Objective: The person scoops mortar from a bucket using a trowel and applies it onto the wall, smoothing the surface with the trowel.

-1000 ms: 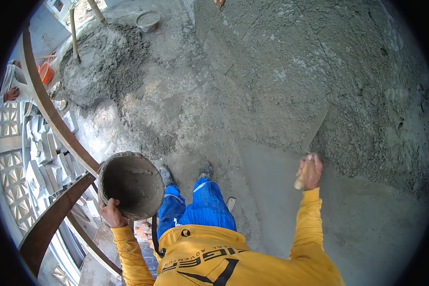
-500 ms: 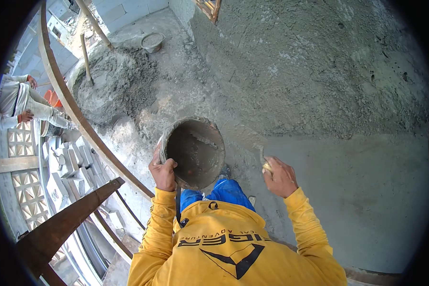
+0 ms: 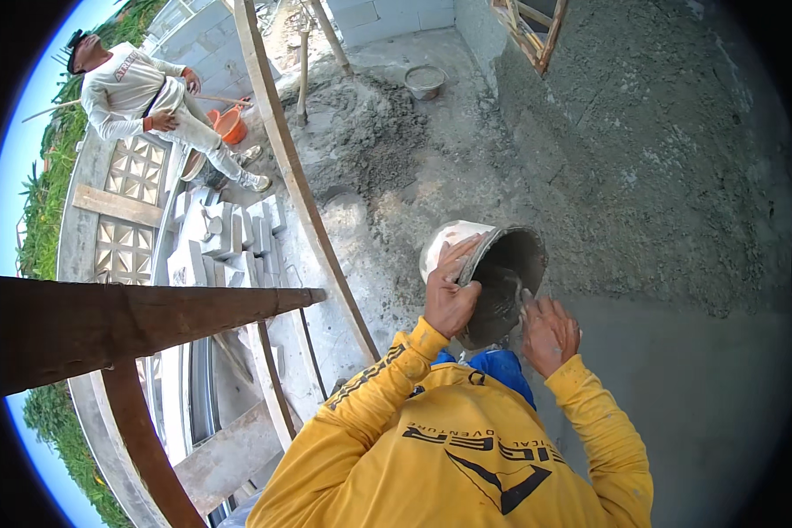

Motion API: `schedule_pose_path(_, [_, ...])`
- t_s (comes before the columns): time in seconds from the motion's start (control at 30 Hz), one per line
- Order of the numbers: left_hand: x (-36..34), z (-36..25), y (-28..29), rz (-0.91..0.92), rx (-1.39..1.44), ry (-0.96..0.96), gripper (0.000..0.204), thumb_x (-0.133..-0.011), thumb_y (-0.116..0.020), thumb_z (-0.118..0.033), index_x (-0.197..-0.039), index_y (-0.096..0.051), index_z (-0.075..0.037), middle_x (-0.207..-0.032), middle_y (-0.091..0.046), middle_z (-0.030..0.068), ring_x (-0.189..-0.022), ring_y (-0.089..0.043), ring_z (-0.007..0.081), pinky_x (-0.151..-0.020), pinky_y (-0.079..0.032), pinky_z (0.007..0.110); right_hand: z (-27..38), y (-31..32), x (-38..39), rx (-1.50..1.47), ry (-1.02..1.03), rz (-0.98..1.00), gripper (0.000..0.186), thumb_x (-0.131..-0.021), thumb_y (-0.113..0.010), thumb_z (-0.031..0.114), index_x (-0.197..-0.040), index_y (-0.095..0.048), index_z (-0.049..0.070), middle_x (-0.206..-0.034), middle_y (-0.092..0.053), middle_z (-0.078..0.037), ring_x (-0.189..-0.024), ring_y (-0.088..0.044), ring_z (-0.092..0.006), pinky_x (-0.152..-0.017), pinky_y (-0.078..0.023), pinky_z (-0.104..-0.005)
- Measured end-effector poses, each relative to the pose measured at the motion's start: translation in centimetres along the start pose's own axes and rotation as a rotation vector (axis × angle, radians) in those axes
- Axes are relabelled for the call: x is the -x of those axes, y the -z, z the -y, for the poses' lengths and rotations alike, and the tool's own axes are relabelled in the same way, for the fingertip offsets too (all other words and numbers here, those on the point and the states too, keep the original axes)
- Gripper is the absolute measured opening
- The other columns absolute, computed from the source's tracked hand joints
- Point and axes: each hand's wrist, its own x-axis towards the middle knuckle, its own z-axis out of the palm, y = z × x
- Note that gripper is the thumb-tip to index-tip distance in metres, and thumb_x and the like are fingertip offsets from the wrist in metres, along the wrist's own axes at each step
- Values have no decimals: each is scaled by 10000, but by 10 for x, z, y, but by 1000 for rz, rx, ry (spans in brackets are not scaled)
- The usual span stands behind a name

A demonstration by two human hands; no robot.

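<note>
Trowel point(image 3: 523, 297)'s off the plastered wall point(image 3: 633, 176) and into the tipped bucket point(image 3: 523, 251) now, so work's shifted there. Left hand point(image 3: 452, 295) holds the bucket up front; right hand point(image 3: 550, 334)'s wrapped round the trowel.

Bucket point(image 3: 444, 244): its far outer side is out of sight, and the bottom lies in shadow.
Left hand point(image 3: 453, 295): palm hidden against the bucket.
Right hand point(image 3: 550, 334): palm and grip turned out of sight.
Trowel point(image 3: 525, 301): mostly hidden by the right hand; blade hard to make out.
Blue trousers point(image 3: 504, 365): partly covered by the bucket and yellow shirt point(image 3: 466, 440).
Shirt: cut off by the lower edge.
Wooden window frame point(image 3: 550, 44): cut off at the top.
Far pail point(image 3: 425, 93): contents too small to tell.
</note>
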Motion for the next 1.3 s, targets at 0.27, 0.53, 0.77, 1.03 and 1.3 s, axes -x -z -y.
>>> schedule_pose_path(0.27, [0,-55,9,116,-37,-219,548,-638,-531,-13,-1173,-648,21,-1293,-612,154,-1294,-498,307,-1184,-84,525,-4,-34,7,-379,-89,83,195,-871,-576,175,-987,-640,32,-892,-648,-195,-852,-637,-368,-750,-515,-453])
schedule_pose_path(0.53, [14,-35,6,-8,76,-16,519,-655,-536,-23,-1156,-625,82,-1260,-620,194,-1286,-502,282,-1179,-173,395,15,-24,40,-1079,-261,275,522,-946,-542,399,-1163,-600,-72,-1072,-643,-295,-1025,-609,-451,-911,-485,-454])
schedule_pose_path(0.77, [20,4,4,-208,280,228,599,-663,-518,44,-1258,-583,72,-1322,-582,149,-1247,-508,239,-1052,-369,309,-5,-21,34,-544,-385,244,503,-924,-546,438,-1093,-598,-33,-968,-654,-295,-946,-617,-475,-826,-487,-514])
schedule_pose_path(1.03, [46,60,62,-511,326,456,626,-722,-475,77,-1345,-529,45,-997,-647,25,-722,-538,77,-616,-432,190,10,8,19,-850,-120,255,443,-889,-632,378,-1050,-536,-23,-827,-629,-294,-793,-594,-500,-690,-490,-489])
schedule_pose_path(1.3, [63,61,87,-573,110,436,616,-717,-468,53,-1330,-528,66,-1037,-629,23,-785,-533,81,-700,-421,178,-133,32,39,-1482,-538,473,300,-990,-521,308,-860,-552,40,-670,-529,-12,-522,-496,-93,-492,-442,-248])
